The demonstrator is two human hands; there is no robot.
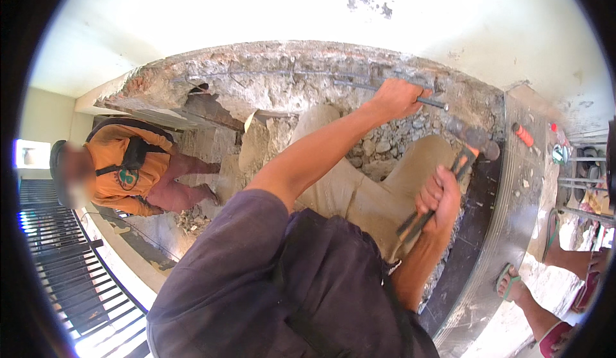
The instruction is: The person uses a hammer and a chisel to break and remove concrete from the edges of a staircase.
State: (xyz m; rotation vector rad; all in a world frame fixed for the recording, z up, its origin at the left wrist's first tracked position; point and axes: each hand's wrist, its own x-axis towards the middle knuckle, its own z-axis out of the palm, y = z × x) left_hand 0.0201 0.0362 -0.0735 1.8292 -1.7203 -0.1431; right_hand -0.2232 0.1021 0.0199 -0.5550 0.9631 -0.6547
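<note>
My left hand (399,98) is closed around a dark steel chisel (434,103), which lies nearly level along the broken lower part of the wall (282,88). Its struck end sticks out to the right of my fist, and its other end lies against the rough concrete. In my right hand (440,199) is a hammer (473,138), gripped by its black and orange handle. The hammer's heavy head is just below and right of the chisel's end, apart from it. Between my knees and the wall lies loose grey rubble (385,141).
On the left, a person in an orange top (138,169) stands near a dark metal railing (70,249). At right runs a ridged step edge (507,230) with an orange-red cylinder (523,135) and a bottle (556,130). Another person's sandalled foot (511,284) is beyond it.
</note>
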